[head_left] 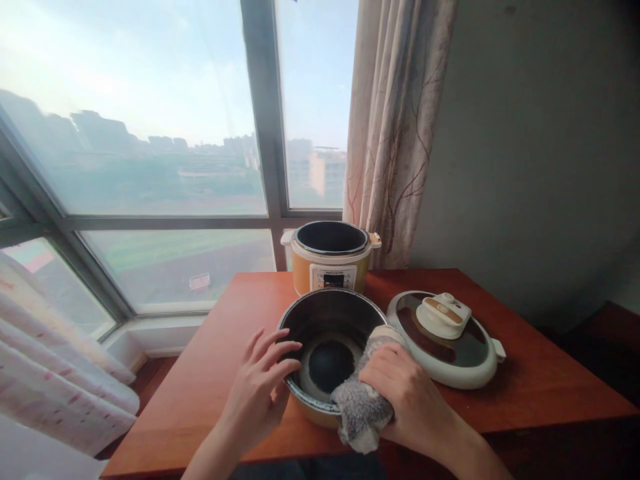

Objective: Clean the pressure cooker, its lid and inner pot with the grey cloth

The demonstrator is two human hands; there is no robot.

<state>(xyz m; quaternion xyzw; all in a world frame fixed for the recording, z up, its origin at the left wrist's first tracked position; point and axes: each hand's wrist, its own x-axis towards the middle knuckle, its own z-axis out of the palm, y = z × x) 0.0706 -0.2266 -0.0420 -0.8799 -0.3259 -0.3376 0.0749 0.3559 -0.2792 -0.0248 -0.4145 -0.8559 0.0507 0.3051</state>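
Observation:
A dark inner pot (325, 319) stands on the wooden table (210, 373) right in front of me. My left hand (260, 390) rests on the pot's left rim, fingers spread over the edge. My right hand (407, 393) grips a grey fluffy cloth (360, 407) and presses it against the pot's right inner wall and rim. Behind the pot stands the orange cooker body (330, 263), with no lid and no inner pot in it. The cooker's round lid (445, 337) lies flat on the table to the right of the pot.
A large window (150, 133) fills the wall behind the table. A patterned curtain (395, 127) hangs at the back right beside a grey wall. More curtain fabric (55, 360) hangs at the lower left. The table's near edge is just under my forearms.

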